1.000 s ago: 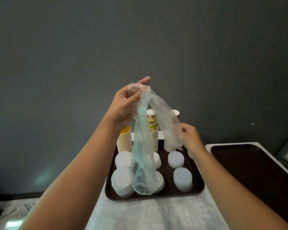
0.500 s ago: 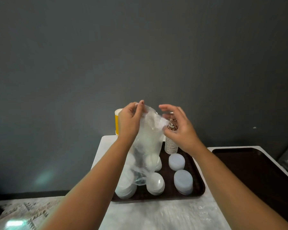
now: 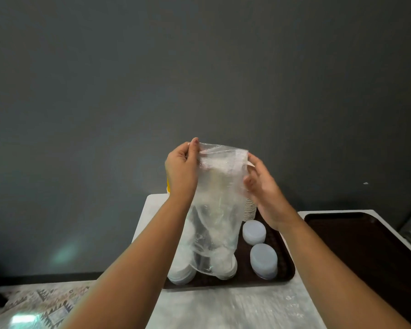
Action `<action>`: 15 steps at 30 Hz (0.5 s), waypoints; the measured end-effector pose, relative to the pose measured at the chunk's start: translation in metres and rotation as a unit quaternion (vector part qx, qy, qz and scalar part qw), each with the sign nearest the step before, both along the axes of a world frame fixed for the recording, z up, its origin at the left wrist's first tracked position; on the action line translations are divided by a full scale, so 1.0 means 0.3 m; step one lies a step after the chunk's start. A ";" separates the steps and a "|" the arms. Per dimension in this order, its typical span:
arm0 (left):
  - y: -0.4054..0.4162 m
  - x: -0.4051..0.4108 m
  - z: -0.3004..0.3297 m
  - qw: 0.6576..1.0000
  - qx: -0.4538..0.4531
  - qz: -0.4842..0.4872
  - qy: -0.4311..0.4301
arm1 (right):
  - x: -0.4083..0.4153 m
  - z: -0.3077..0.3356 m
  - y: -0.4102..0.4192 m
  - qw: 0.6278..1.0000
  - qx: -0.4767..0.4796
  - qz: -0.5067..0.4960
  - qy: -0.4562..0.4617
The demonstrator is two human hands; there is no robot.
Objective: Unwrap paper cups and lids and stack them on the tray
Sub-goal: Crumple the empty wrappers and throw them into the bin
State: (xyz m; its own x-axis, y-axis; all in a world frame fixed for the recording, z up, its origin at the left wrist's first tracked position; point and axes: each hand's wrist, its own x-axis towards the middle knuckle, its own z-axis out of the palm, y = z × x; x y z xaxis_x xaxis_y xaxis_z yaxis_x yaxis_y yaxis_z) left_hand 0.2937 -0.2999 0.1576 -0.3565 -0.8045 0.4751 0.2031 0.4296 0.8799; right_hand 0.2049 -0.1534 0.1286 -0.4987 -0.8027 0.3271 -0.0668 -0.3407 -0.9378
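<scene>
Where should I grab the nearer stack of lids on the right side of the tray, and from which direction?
Judging by its shape, take the nearer lid stack round its curved side wall, coming straight down from above. It is a short upright cylinder with bare tray around it and a gap to the farther lid stack, so fingers should fit on opposite sides and lift it whole.

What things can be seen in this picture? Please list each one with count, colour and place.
plastic bag: one, clear, held up over the near tray
lid stacks: at least four, translucent white, on the near tray, some behind the bag
cup stacks: at least two, one striped, one yellow, at the tray's far side, mostly hidden
near tray: one, dark brown, on the white table
second tray: one, dark brown, to the right
table: white
left hand: pinches the bag's top edge
right hand: holds the bag's other side
</scene>
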 end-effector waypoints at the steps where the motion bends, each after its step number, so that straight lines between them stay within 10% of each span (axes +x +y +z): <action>1: 0.004 0.002 0.002 1.000 0.003 -0.009 -0.004 | 0.007 -0.009 0.001 1.000 0.015 0.009 0.016; 7: 0.028 0.035 -0.002 0.988 0.102 -0.111 0.016 | 0.008 -0.021 -0.012 0.991 0.027 -0.133 -0.001; 11: -0.028 0.081 -0.053 0.924 0.090 -0.335 -0.160 | -0.025 0.008 -0.009 0.989 -0.007 -0.141 -0.047; 15: -0.002 0.072 -0.101 0.947 0.047 -0.287 -0.133 | -0.019 -0.008 -0.009 0.990 0.003 -0.128 -0.058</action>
State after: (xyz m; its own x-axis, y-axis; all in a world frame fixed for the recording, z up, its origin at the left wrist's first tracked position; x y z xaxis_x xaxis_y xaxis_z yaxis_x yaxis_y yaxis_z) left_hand 0.3153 -0.3005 0.1272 -0.8453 -0.4753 0.2440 0.1466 0.2328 0.9614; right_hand 0.1992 -0.1562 0.1262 -0.7198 -0.6473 0.2508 -0.0415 -0.3205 -0.9463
